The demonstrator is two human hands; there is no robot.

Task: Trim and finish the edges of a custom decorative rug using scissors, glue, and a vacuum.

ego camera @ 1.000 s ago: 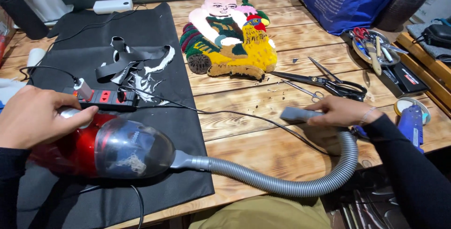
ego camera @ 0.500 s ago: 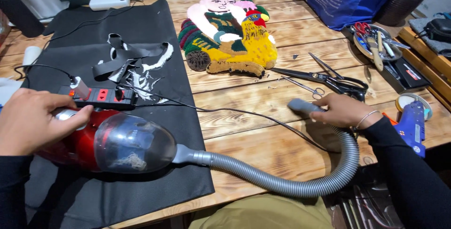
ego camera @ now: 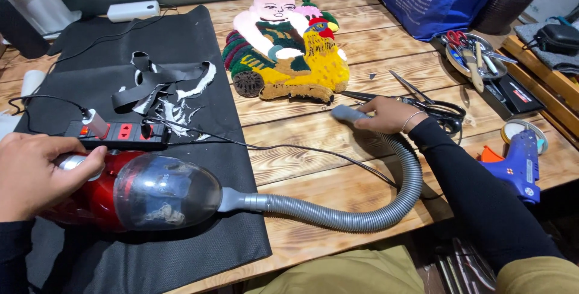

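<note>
Now right hand (ego camera: 386, 115) grips grey hose (ego camera: 362, 215), left hand (ego camera: 36, 173) red vacuum (ego camera: 139, 191).

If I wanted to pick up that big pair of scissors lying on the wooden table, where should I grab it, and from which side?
Probably by the black handle loops of the scissors, coming from above on the right. They lie flat with the blades aimed left toward the tufted figure, so the loops are the blunt end. The right hand with the hose nozzle crowds the blade end.
</note>
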